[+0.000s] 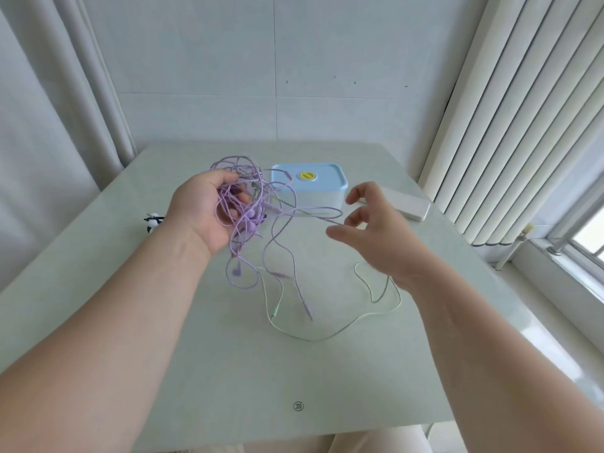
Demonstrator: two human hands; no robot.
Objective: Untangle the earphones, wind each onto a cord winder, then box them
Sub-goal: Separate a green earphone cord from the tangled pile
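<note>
My left hand (204,210) grips a tangled bundle of purple earphone cords (243,204), lifted above the table. Loose purple strands with plugs hang down from it to the tabletop. A pale green earphone cord (327,336) lies looped on the table below and runs up into the tangle. My right hand (376,227) hovers to the right of the bundle with its fingers spread and loosely bent, near a strand stretching sideways, holding nothing. A light blue box (313,188) with its lid on and a yellow round button stands behind the tangle.
A white rectangular object (408,204) lies right of the box. A small black-and-white cord winder (153,221) sits at the table's left, partly behind my left wrist. Curtains hang at the left, vertical blinds and a window at the right. The pale table (228,371) ends near my lap.
</note>
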